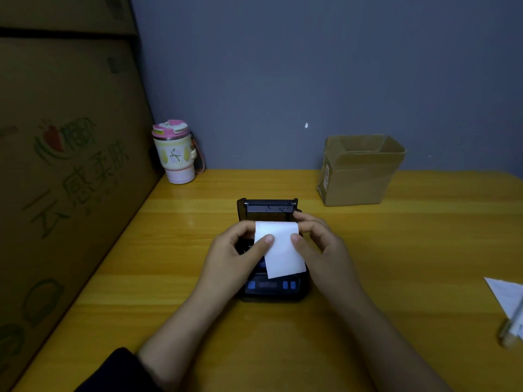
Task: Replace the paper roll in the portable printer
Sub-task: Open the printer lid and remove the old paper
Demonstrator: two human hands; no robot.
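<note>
A black portable printer [270,290] lies in the middle of the yellow wooden table [368,250], its lid [267,206] flipped up at the far end. A white paper roll [278,244] sits over the open compartment, with a loose strip hanging toward me across the printer's blue buttons. My left hand [235,256] grips the roll's left end, thumb pressed on the paper. My right hand [319,244] grips the right end, thumb on the paper too. The compartment under the roll is hidden.
A pink and cream tumbler [177,152] stands at the back left by large cardboard boxes [65,165]. An open small cardboard box [360,171] sits at the back right. White paper [506,295] and a clear wrapper [512,329] lie at the right edge.
</note>
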